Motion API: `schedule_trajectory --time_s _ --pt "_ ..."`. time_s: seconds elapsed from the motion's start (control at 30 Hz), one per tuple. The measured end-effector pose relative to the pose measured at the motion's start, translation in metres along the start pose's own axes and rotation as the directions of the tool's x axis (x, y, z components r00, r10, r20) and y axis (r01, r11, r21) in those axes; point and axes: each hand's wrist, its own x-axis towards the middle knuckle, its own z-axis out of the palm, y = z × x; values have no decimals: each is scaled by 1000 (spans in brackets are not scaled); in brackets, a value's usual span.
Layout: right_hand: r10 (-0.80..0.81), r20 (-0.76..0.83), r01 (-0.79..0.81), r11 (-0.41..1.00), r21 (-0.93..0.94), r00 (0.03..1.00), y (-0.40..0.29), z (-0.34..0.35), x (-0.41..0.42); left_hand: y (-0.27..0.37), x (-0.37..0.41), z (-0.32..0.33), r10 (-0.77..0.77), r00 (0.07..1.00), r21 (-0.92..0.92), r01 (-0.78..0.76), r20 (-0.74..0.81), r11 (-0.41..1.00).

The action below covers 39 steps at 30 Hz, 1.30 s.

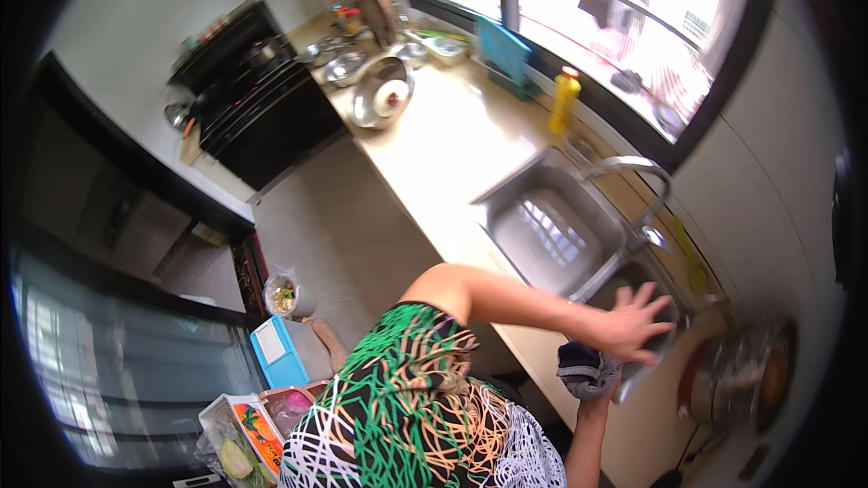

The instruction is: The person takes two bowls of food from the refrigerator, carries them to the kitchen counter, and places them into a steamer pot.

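Observation:
My left hand (634, 327) is above the smaller basin (634, 278) of a stainless steel double sink, fingers spread and nothing in it. Just below it in the picture, a dark grey cloth (584, 369) with a paler band is bunched at the sink's front edge. My right hand (612, 385) grips this cloth, which hides most of its fingers. The larger sink basin (542, 237) shows a bare, shiny bottom. A curved chrome faucet (654, 179) rises behind the sink.
A glass-lidded pot (736, 376) stands right of the sink. A yellow bottle (565, 102) and a blue board (503, 47) are by the window. Steel bowls (363, 105) sit farther along the counter. A black stove (271, 108), a waste bin (302, 298) and a blue-lidded box (281, 352) lie beyond.

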Motion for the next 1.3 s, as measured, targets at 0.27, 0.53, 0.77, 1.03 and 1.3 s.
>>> schedule_trajectory --time_s 0.27,0.53,0.77,1.03,1.3 --pt "224 89 -213 970 -116 970 144 56 157 -140 -193 12 -702 689 -645 456 -181 614" --pt "556 119 -494 803 -334 823 249 189 215 -249 -299 -62 -932 315 -984 -36 -177 175" --pt "754 -8 -399 338 -852 657 267 250 294 -352 -364 -59 -838 534 -615 -625 112 -480" --pt "328 -202 -365 574 -733 923 282 241 465 -471 -470 -163 -751 660 -774 -491 -32 -400" --pt "589 72 -567 799 -202 805 299 225 550 -644 -501 -234 -906 409 -772 537 -114 340"
